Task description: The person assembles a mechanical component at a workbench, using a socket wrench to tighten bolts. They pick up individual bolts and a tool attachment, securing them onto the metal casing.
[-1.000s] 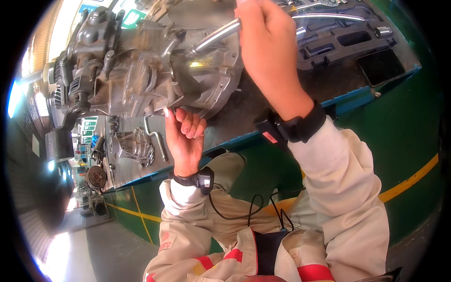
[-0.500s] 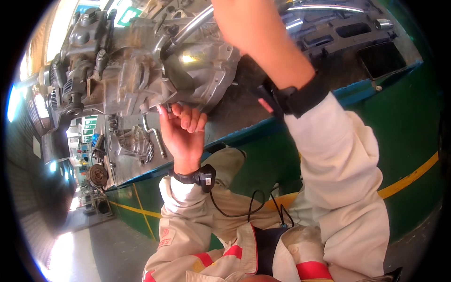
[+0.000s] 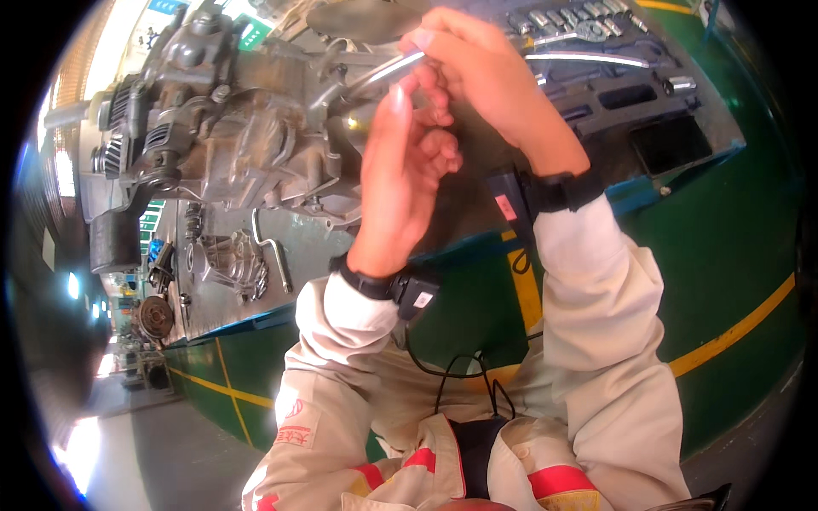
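Note:
A large grey metal gearbox [image 3: 251,149] with exposed gears on its left side lies on the workbench. My right hand [image 3: 490,77] is closed around the end of a chrome wrench bar [image 3: 385,73], which slants down to the left against the gearbox. Just below that bar, my left hand [image 3: 400,183] is held palm inward with its thumb raised and its fingers loosely curled and apart. I see nothing in it. Whether the thumb touches the bar cannot be made out. The bar's far end is partly lost among the gearbox parts.
Right of my hands lies a dark tool tray [image 3: 588,128] with several sockets [image 3: 567,17], a ratchet [image 3: 590,32] and a long chrome bar [image 3: 588,58]. A flat black object [image 3: 671,146] rests near the bench edge. At left are a smaller metal housing [image 3: 226,260] and a bent rod [image 3: 274,251].
My left hand has moved from the gearbox's lower edge up and right to beside the bar. My right hand still grips the bar. The view has shifted slightly, showing more of the tray.

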The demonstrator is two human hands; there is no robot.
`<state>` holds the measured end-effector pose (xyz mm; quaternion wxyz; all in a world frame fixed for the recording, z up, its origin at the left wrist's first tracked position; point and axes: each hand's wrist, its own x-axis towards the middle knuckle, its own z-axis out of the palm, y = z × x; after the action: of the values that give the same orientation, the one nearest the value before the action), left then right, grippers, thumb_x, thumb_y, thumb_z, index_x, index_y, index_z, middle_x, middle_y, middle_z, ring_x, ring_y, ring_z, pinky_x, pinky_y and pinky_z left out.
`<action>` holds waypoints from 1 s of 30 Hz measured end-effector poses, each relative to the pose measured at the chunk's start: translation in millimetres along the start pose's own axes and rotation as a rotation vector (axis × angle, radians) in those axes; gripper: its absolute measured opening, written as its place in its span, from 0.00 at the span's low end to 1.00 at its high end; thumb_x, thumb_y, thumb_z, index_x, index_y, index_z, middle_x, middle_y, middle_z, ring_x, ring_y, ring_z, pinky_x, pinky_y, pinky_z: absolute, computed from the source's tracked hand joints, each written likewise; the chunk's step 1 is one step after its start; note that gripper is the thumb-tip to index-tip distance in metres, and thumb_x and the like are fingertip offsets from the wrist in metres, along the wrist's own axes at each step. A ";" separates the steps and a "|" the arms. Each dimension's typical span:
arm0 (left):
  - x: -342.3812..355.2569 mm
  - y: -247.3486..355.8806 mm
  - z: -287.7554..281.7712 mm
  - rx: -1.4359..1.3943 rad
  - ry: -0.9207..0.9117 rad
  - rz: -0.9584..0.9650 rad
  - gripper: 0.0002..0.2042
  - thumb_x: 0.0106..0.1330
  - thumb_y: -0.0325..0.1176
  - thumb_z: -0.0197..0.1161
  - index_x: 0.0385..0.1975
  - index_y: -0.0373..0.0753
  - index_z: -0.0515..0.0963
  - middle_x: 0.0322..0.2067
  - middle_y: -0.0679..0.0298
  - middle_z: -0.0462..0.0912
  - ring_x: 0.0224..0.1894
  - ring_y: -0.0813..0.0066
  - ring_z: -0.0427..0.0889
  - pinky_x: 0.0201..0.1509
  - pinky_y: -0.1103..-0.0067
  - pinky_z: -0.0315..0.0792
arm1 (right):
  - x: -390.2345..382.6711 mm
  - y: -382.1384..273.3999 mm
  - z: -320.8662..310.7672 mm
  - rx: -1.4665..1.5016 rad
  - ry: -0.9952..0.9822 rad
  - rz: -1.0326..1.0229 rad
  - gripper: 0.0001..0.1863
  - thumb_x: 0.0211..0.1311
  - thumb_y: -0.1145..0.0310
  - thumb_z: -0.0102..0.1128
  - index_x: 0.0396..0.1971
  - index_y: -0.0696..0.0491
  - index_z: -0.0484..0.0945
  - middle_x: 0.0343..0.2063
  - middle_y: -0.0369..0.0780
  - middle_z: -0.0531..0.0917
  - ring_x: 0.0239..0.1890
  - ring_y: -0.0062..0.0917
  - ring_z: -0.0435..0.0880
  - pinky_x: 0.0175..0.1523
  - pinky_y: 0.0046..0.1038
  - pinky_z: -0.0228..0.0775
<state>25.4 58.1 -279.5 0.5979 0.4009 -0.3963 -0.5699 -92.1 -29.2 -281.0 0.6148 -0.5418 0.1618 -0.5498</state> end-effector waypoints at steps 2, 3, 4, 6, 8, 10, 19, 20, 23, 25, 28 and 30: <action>18.7 -4.8 -14.6 -0.075 -0.029 -0.049 0.24 0.77 0.59 0.53 0.55 0.44 0.73 0.27 0.74 0.64 0.27 0.82 0.63 0.30 0.80 0.60 | 1.1 -5.6 4.2 -0.050 -0.001 0.065 0.12 0.75 0.62 0.54 0.39 0.56 0.80 0.21 0.31 0.72 0.24 0.14 0.69 0.30 0.19 0.64; 26.3 -8.0 -21.8 -0.132 -0.059 -0.116 0.23 0.76 0.59 0.54 0.56 0.46 0.73 0.26 0.76 0.62 0.26 0.83 0.61 0.29 0.81 0.58 | 6.0 -4.2 6.2 -0.064 -0.009 0.056 0.12 0.75 0.62 0.54 0.39 0.56 0.80 0.21 0.31 0.72 0.24 0.14 0.69 0.30 0.19 0.64; 30.1 -10.0 -15.8 -0.085 -0.025 -0.048 0.21 0.76 0.59 0.56 0.54 0.49 0.75 0.24 0.78 0.58 0.24 0.84 0.56 0.28 0.83 0.54 | 7.3 -1.7 4.7 -0.231 0.071 -0.070 0.15 0.74 0.59 0.54 0.39 0.57 0.80 0.24 0.36 0.78 0.24 0.21 0.75 0.31 0.26 0.68; 36.1 -4.6 -4.3 -0.178 -0.022 -0.020 0.19 0.77 0.56 0.55 0.51 0.48 0.76 0.24 0.78 0.59 0.24 0.85 0.57 0.28 0.83 0.55 | 5.2 -4.0 -3.9 -0.509 0.231 -0.157 0.19 0.74 0.55 0.54 0.40 0.58 0.79 0.30 0.43 0.86 0.29 0.32 0.85 0.36 0.35 0.75; 41.5 -1.2 8.9 -0.263 0.012 0.029 0.15 0.78 0.51 0.56 0.40 0.47 0.76 0.22 0.77 0.64 0.23 0.84 0.60 0.27 0.82 0.58 | 7.7 -5.5 -1.2 -0.618 0.287 -0.310 0.19 0.75 0.55 0.54 0.34 0.57 0.77 0.29 0.48 0.84 0.34 0.42 0.86 0.38 0.39 0.75; 40.7 -5.7 -12.1 -0.299 0.024 0.052 0.14 0.79 0.46 0.57 0.33 0.45 0.76 0.22 0.75 0.69 0.24 0.84 0.65 0.30 0.82 0.62 | 10.9 14.9 6.7 -0.766 0.306 -0.440 0.18 0.75 0.54 0.54 0.33 0.56 0.77 0.31 0.52 0.84 0.37 0.53 0.83 0.40 0.45 0.74; 35.8 0.4 -0.9 -0.473 -0.050 0.116 0.17 0.80 0.41 0.57 0.55 0.33 0.78 0.31 0.74 0.72 0.31 0.86 0.68 0.38 0.84 0.66 | -13.0 -31.0 14.6 -0.252 0.230 0.017 0.15 0.67 0.62 0.68 0.31 0.61 0.80 0.22 0.39 0.84 0.20 0.18 0.79 0.25 0.25 0.69; 33.1 3.8 1.8 -0.515 -0.051 0.099 0.17 0.80 0.40 0.57 0.55 0.33 0.77 0.32 0.73 0.72 0.31 0.86 0.67 0.38 0.84 0.66 | -11.9 -29.2 11.9 -0.082 0.114 0.023 0.11 0.68 0.66 0.66 0.35 0.60 0.80 0.25 0.37 0.86 0.22 0.18 0.81 0.26 0.24 0.71; 39.4 4.2 -4.8 -0.530 -0.063 0.063 0.15 0.81 0.41 0.54 0.53 0.33 0.75 0.31 0.73 0.70 0.30 0.88 0.65 0.36 0.85 0.65 | -5.2 -20.3 0.4 -0.145 0.020 -0.200 0.09 0.70 0.70 0.64 0.42 0.60 0.79 0.27 0.36 0.86 0.21 0.20 0.83 0.25 0.21 0.73; 44.0 -1.7 -13.4 -0.536 -0.065 0.076 0.16 0.81 0.41 0.55 0.53 0.32 0.76 0.32 0.73 0.71 0.30 0.88 0.66 0.36 0.85 0.66 | -6.4 -21.6 -3.1 -0.165 0.023 -0.160 0.09 0.69 0.69 0.64 0.42 0.60 0.79 0.28 0.37 0.86 0.23 0.19 0.83 0.26 0.20 0.73; 43.5 -2.8 -26.2 -0.518 -0.051 0.091 0.17 0.80 0.40 0.56 0.54 0.32 0.76 0.32 0.73 0.72 0.30 0.88 0.66 0.36 0.86 0.65 | -9.5 -47.8 10.2 -0.334 0.113 0.114 0.09 0.68 0.69 0.66 0.42 0.59 0.80 0.30 0.38 0.86 0.27 0.17 0.84 0.28 0.20 0.74; 40.7 0.9 -25.5 -0.507 -0.049 0.090 0.16 0.80 0.40 0.56 0.54 0.32 0.76 0.32 0.73 0.72 0.30 0.88 0.66 0.36 0.86 0.65 | -9.4 -58.5 13.1 -0.500 0.201 0.346 0.09 0.68 0.70 0.66 0.42 0.59 0.81 0.32 0.38 0.86 0.30 0.16 0.84 0.30 0.20 0.74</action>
<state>51.0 18.2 -287.3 0.6944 0.2062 -0.2727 -0.6333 -114.3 -3.6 -230.6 0.5277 -0.5836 0.4416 -0.4312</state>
